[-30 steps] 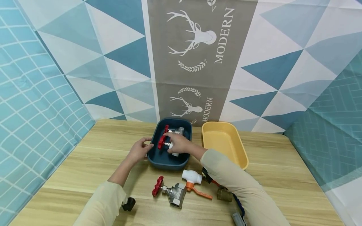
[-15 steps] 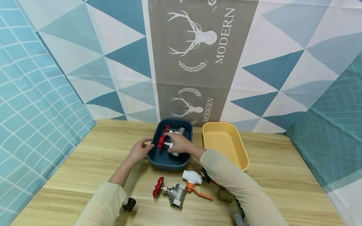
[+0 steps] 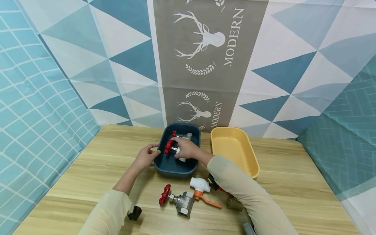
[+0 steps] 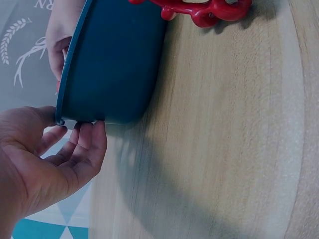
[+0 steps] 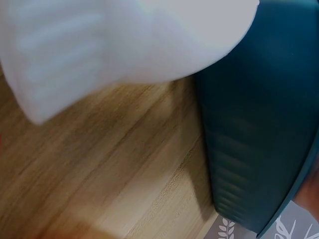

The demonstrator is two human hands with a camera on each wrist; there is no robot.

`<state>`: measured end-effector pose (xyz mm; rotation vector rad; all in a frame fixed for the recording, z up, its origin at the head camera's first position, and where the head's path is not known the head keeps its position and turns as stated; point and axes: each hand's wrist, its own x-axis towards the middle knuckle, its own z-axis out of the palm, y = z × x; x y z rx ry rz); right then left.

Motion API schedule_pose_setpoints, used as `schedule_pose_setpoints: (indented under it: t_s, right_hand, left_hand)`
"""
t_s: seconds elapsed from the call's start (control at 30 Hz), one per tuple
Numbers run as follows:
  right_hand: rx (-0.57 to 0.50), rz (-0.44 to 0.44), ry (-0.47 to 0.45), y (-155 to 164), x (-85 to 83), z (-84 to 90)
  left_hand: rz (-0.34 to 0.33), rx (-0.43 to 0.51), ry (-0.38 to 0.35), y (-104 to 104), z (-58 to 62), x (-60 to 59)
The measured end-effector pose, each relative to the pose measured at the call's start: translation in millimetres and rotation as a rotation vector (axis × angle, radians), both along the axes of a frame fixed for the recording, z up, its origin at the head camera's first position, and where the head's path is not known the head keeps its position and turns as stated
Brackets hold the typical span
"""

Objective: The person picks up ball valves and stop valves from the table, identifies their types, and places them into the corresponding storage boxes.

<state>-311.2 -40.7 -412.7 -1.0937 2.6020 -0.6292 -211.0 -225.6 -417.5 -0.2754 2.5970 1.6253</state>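
Grasping red-handled valve (image 3: 171, 147) | right grip (image 3: 185, 149) inside blue tray (image 3: 174, 168) | left grip (image 3: 144, 157) pinches rim

Honestly barely anything moves here. The right hand (image 3: 188, 149) stays on the white valve (image 3: 180, 156) in the blue tray (image 3: 176, 168), just nudged a hair toward the near side. Everything in the head view slides slightly right and down, so that's the camera shifting a bit, not the stuff on the table.
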Motion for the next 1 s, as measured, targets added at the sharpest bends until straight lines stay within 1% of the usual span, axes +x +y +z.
schedule_pose_setpoints:
  t_s: [0.3,1.0]
  right_hand:
    - [0.010,-0.007,-0.009,0.1,-0.3,0.4]
    - [0.058,-0.008,0.043,-3.1,-0.4,-3.2]
  left_hand:
    - [0.003,0.003,-0.004,1.4,2.6,1.5]
    - [0.006,0.019,0.002,1.1,1.4,1.7]
